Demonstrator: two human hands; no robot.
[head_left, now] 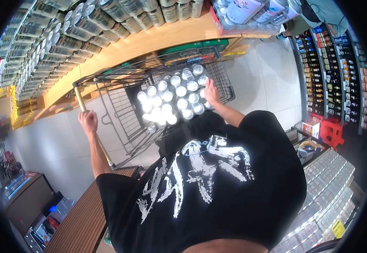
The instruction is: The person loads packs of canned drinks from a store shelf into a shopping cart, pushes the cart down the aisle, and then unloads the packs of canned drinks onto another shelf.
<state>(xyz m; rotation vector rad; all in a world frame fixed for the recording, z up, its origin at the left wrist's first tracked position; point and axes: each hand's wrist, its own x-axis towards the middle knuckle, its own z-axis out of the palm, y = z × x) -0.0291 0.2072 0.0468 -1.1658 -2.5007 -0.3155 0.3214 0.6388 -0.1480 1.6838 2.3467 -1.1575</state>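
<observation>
A wire shopping cart (122,111) stands in front of me, with several shiny-topped cans (180,91) grouped in it. Light glares off the lids at the near left of the group. My left hand (88,121) is wrapped round the cart's pale handle bar (80,99) at the left. At the group's right edge, my right hand (211,92) has its fingers closed against an outer can (202,80). Part of that can is hidden by the fingers.
Stacked cans (97,19) fill a wooden display shelf (145,44) along the cart's far side. Bottle shelves (318,71) and a red plastic stool (332,131) stand at right. Packed cans (324,189) are piled near my right side. Another person (331,17) is at upper right.
</observation>
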